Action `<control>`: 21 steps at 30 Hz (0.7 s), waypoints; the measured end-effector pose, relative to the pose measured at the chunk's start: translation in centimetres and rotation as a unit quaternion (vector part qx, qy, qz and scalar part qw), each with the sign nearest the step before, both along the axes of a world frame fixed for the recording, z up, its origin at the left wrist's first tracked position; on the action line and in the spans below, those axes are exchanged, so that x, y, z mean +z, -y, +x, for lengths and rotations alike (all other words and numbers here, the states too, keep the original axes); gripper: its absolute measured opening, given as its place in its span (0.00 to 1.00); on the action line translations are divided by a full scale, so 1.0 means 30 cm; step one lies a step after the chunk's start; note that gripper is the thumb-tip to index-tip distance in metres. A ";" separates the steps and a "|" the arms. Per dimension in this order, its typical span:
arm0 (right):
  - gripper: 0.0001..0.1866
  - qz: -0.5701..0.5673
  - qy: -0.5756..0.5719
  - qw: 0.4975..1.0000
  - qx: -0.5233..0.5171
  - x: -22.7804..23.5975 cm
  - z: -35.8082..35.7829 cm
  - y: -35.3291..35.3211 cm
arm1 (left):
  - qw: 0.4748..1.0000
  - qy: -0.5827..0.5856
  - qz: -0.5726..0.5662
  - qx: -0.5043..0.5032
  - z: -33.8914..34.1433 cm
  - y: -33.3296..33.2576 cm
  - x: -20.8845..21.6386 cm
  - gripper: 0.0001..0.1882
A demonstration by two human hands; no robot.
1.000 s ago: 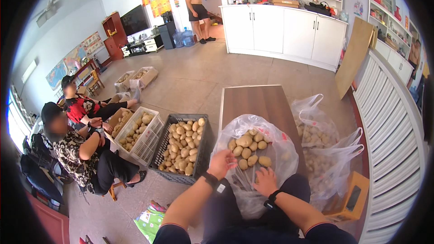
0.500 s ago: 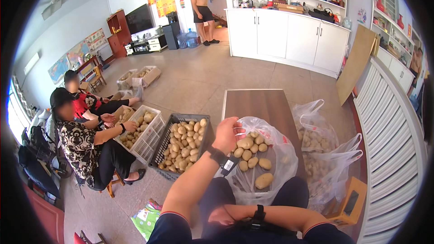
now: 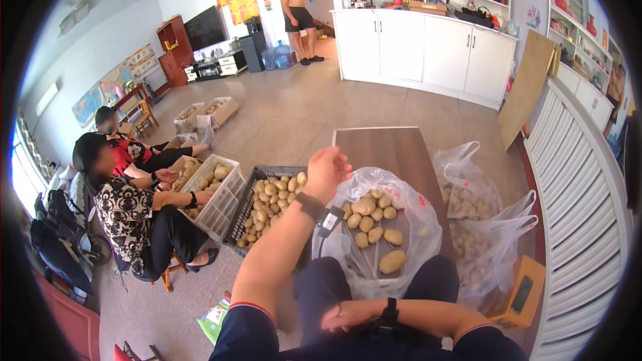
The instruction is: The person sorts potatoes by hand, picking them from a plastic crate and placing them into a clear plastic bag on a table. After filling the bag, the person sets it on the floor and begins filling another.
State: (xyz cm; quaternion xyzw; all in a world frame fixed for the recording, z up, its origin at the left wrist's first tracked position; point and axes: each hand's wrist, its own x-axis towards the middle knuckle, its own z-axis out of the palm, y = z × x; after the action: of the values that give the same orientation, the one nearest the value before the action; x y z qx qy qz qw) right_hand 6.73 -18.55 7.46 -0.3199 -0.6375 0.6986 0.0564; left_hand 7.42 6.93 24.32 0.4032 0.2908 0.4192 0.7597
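My left hand is raised over the near-left edge of the brown table, its fingers loosely apart and nothing visible in them. Just to its right lies a clear plastic bag, mouth spread wide, with several potatoes inside; one larger potato sits nearer me. Low across my lap rests my right hand, below the bag. Its fingers are blurred and partly hidden, so their pose is unclear. Left of the table stands a dark grey crate filled with potatoes.
Filled plastic bags of potatoes stand right of the table, beside a wooden stool-like box and a white railing. Two seated people work at a white crate on the left. Another person stands at the back.
My left hand has moved away from the bag's rim, up and slightly left. My right hand has shifted slightly right. The potatoes in the bag look the same.
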 end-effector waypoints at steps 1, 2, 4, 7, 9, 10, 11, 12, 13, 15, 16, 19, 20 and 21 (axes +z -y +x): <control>0.20 0.003 -0.014 1.000 -0.001 -0.016 -0.026 -0.004 | 1.000 0.004 0.005 -0.010 0.012 0.007 -0.007 0.07; 0.20 -0.003 -0.017 1.000 -0.001 -0.031 -0.053 -0.015 | 1.000 0.008 0.011 -0.019 0.024 0.017 -0.017 0.07; 0.20 -0.018 -0.136 0.991 0.001 -0.036 -0.107 -0.042 | 0.999 0.020 0.007 -0.036 0.056 0.036 -0.055 0.07; 0.19 -0.015 -0.142 0.989 0.025 -0.061 -0.139 -0.045 | 0.998 0.038 -0.017 -0.056 0.097 0.097 -0.122 0.07; 0.20 0.047 -0.105 0.992 0.046 -0.069 -0.121 -0.054 | 0.995 0.042 -0.062 -0.069 0.101 0.144 -0.215 0.08; 0.20 0.050 -0.102 0.993 0.045 -0.081 -0.102 -0.047 | 0.992 0.048 -0.080 -0.090 0.095 0.173 -0.269 0.08; 0.21 0.084 -0.078 0.993 0.026 -0.112 -0.085 -0.035 | 0.989 0.050 -0.093 -0.104 0.079 0.193 -0.332 0.08; 0.21 0.116 -0.054 0.992 0.008 -0.143 -0.064 -0.024 | 0.986 0.053 -0.108 -0.117 0.062 0.209 -0.398 0.08; 0.18 0.155 -0.074 0.985 -0.028 -0.170 -0.036 -0.014 | 0.986 0.055 -0.107 -0.118 0.050 0.224 -0.468 0.08; 0.16 0.169 -0.071 0.980 -0.075 -0.280 0.058 -0.020 | 0.982 0.030 -0.146 -0.118 0.018 0.263 -0.588 0.09; 0.15 0.181 -0.069 0.973 -0.124 -0.289 0.103 -0.015 | 0.981 0.030 -0.148 -0.121 0.001 0.289 -0.620 0.09; 0.16 0.362 0.246 0.887 -0.143 -0.273 0.271 -0.053 | 0.979 0.001 -0.190 -0.071 -0.066 0.337 -0.716 0.08; 0.16 0.341 0.253 0.871 -0.246 -0.278 0.307 -0.065 | 0.979 -0.010 -0.195 -0.057 -0.088 0.341 -0.754 0.09; 0.17 0.322 0.276 0.849 -0.316 -0.239 0.323 -0.085 | 0.979 -0.021 -0.201 -0.040 -0.111 0.341 -0.799 0.09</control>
State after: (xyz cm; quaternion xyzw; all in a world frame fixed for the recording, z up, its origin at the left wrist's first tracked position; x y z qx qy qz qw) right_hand 16.40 -16.00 0.28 -0.6475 -0.6804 0.2820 0.1955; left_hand 4.09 -3.30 0.33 0.2624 0.3682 0.3129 0.8352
